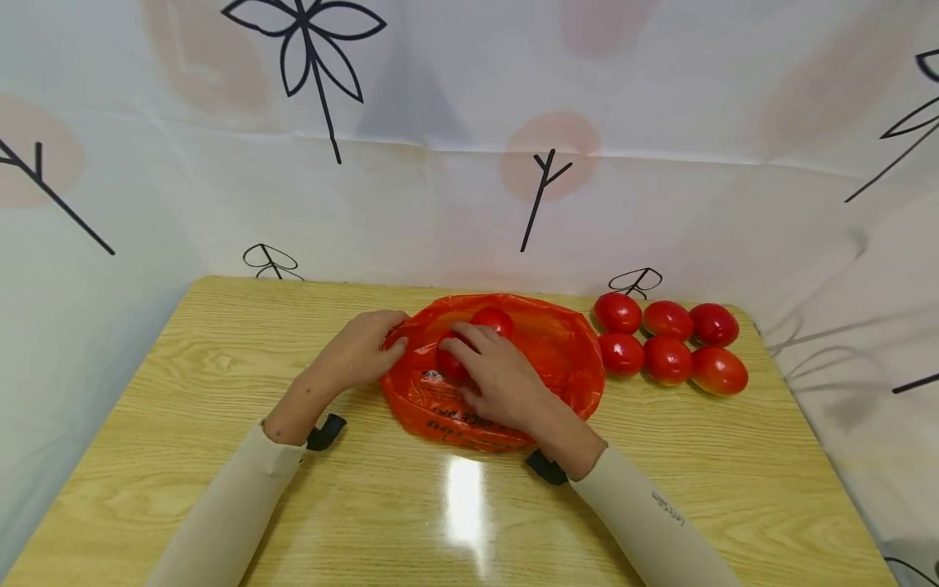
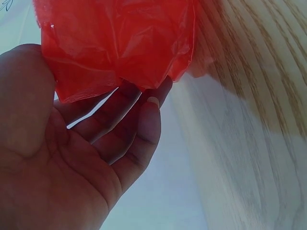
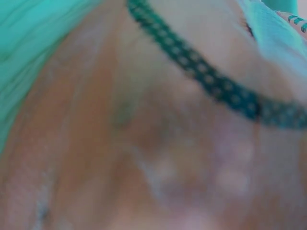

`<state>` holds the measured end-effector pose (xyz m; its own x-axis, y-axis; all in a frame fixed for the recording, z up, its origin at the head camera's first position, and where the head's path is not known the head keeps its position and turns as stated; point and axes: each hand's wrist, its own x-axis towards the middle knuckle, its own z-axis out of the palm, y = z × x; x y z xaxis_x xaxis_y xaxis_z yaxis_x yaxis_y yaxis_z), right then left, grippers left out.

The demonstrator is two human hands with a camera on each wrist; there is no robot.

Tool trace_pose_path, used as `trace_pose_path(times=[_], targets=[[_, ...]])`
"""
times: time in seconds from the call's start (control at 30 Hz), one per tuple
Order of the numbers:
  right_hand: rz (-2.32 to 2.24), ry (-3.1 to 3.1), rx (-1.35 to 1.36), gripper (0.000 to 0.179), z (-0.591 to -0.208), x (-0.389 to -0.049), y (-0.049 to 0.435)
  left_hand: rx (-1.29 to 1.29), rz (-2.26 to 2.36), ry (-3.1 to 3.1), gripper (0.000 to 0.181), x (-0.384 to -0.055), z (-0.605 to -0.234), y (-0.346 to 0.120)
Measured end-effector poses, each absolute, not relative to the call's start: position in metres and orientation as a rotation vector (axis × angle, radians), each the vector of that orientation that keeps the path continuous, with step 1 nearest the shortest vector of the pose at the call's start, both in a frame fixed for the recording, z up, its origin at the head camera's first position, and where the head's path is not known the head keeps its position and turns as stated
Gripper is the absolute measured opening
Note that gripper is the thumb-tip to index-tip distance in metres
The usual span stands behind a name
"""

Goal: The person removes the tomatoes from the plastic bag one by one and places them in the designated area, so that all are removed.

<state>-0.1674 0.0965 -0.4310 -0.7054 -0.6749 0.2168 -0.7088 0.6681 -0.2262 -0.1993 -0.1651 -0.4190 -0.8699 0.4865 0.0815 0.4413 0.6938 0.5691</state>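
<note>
A red plastic bag with dark printing lies spread on the table, its mouth open upward. At its left rim my left hand holds the edge; the left wrist view shows the bag's film between thumb and fingers. My right hand reaches into the bag, its fingers curled over a glossy red fruit that they partly hide. Just behind it in the bag sits another red fruit. Blurred skin and a dark dotted strap fill the right wrist view.
Several glossy red fruits stand in two rows on the table to the right of the bag. The wood-grain table meets a patterned white cloth at its back edge.
</note>
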Motion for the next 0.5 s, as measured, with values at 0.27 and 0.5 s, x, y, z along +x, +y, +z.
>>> trace_pose_path(times=[0.27,0.5], targets=[[0.45,-2.731,1.136,0.066,-0.434,-0.1682,0.0966,0.784,0.905,2.833,0.018,-0.1989,-0.4186,-0.1647],[0.422,-2.723,1.132,0.069,-0.4341,-0.1675,0.096,0.778,0.913,2.838,0.017,-0.1984,-0.4182,-0.1651]])
